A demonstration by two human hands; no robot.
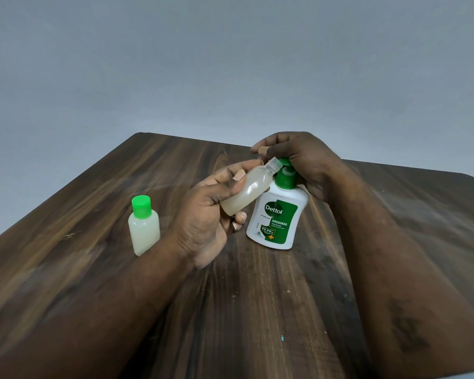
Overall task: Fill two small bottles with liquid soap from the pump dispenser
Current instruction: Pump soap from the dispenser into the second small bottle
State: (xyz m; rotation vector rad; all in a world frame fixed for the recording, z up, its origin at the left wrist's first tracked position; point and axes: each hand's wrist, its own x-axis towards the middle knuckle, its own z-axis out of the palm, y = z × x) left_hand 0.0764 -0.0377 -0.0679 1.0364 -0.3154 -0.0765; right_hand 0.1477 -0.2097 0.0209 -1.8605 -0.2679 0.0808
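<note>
Leftmost, a capped small bottle (144,228) stands upright on the dark wood-grain surface (93,269), full of cloudy pale liquid, its green cap (141,205) on. No label on it.

Next, left hand (211,212): fingers and thumb wrapped around an open small bottle (244,191), held off the surface. Bottle tilted, base toward the palm, clear threaded neck up and to the right, meeting the spout of the dispenser. Cloudy liquid fills most of it. No writing visible.

Just right of it, Dettol pump dispenser (277,214): white body, upright on the surface near centre. Green label reads "Dettol", then "ORIGINAL"; lower down "99.99%" with an orange cross. Smaller print too fine to read.

Right hand (304,162) sits on top of the green pump head (286,177), fingers curled down over it and behind the dispenser, thumb stretched out leftward above the bottle neck.

Plain grey wall (230,64) behind.
</note>
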